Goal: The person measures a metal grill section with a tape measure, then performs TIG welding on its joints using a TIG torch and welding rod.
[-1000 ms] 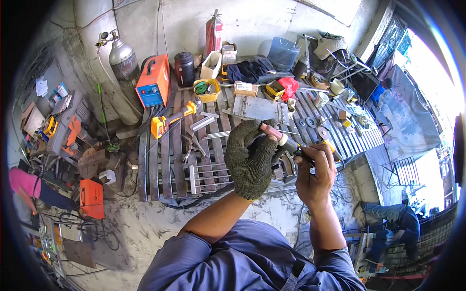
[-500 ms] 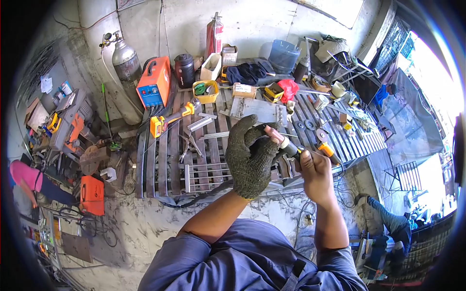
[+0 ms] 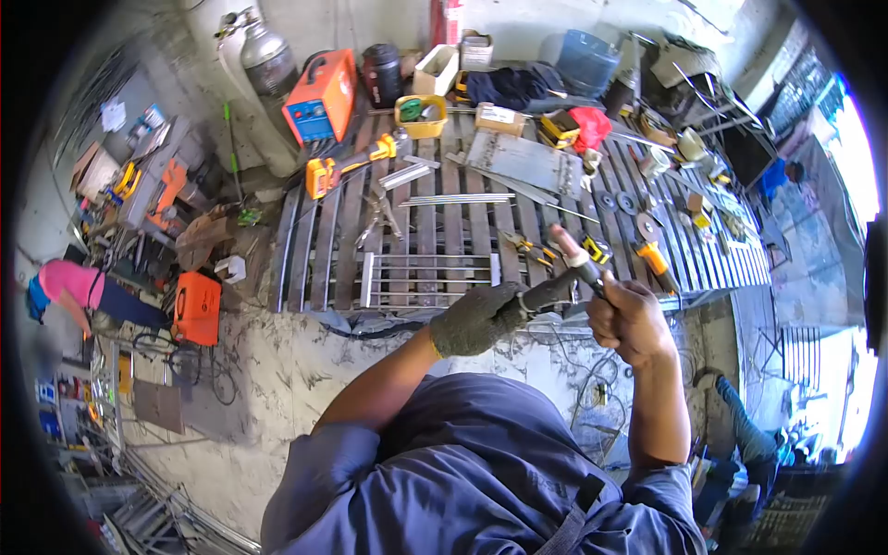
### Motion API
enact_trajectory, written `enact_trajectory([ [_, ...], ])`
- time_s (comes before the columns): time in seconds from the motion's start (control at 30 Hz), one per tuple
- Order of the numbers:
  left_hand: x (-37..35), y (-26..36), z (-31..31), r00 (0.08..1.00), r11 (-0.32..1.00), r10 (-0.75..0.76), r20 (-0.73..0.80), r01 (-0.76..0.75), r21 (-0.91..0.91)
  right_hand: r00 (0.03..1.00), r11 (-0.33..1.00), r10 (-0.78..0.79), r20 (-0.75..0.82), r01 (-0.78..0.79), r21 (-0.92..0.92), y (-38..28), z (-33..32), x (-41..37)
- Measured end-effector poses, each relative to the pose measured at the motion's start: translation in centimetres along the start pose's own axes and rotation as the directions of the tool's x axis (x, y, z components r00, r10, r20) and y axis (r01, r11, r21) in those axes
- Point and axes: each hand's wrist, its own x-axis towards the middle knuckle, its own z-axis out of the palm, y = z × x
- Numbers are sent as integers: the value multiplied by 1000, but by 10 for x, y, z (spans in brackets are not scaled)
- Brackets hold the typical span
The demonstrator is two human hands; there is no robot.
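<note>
My left hand (image 3: 481, 319), in a dark knitted glove, is wrapped round the black handle of a welding torch (image 3: 548, 293). The torch head, with a pale nozzle and reddish tip, points up and away over the slatted table's near edge. Bare and closed, my right hand (image 3: 632, 319) grips the back of the torch head, thumb on top. Just beyond the torch lie pliers (image 3: 525, 245) and a yellow-black tape measure (image 3: 597, 250). A small metal frame of parallel bars (image 3: 430, 280) rests on the table left of the torch.
The slatted metal table (image 3: 319, 268) bears a yellow cordless grinder (image 3: 347, 166), an orange welding machine (image 3: 319, 97), a metal plate (image 3: 524, 165) and an orange-handled grinder (image 3: 655, 264). A person in pink (image 3: 72, 285) bends at far left; another person's leg (image 3: 745, 421) shows at lower right.
My gloved left hand has come down from the torch tip and closed round the handle. My right hand still grips the torch. The camera view has shifted, showing the table higher up.
</note>
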Motion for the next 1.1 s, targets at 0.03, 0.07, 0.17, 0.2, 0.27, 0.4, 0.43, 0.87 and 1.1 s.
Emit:
enact_trajectory([
  [0.03, 1, -7, 12, 996, 999, 41, -82, -38, 33, 994, 968, -78, -74, 58, -242, 1, -4, 2],
  [0.07, 1, -13, 24, 984, 995, 81, -159, -70, 68, 986, 935, -147, -80, 112, -337, 4, -13, 9],
  [0.17, 3, 6, 38, 955, 994, 72, -288, -47, 95, 861, 632, -506, -50, 331, -700, 15, -28, 28],
  [0.2, 5, 8, 44, 938, 992, 77, -339, -37, 122, 810, 631, -582, -79, 388, -672, 15, -21, 28],
  [0.27, 9, 17, 49, 892, 984, 120, -437, -49, 171, 669, 296, -743, 1, 330, -897, 9, -13, 25],
  [0.4, 17, 30, 62, 804, 980, 119, -582, -3, 197, 494, 135, -867, 63, 355, -925, 18, -8, 41],
  [0.43, 18, 31, 62, 801, 980, 125, -586, -8, 199, 489, 163, -872, 34, 355, -920, 18, -6, 42],
  [0.87, 23, 25, 64, 805, 999, 2, -593, -32, -40, 414, -30, -896, 163, 311, -950, 4, 7, 58],
  [1.1, 18, -29, 58, 798, 997, 80, -597, -61, 52, 745, 542, -662, -88, 394, -743, 24, -22, 83],
])
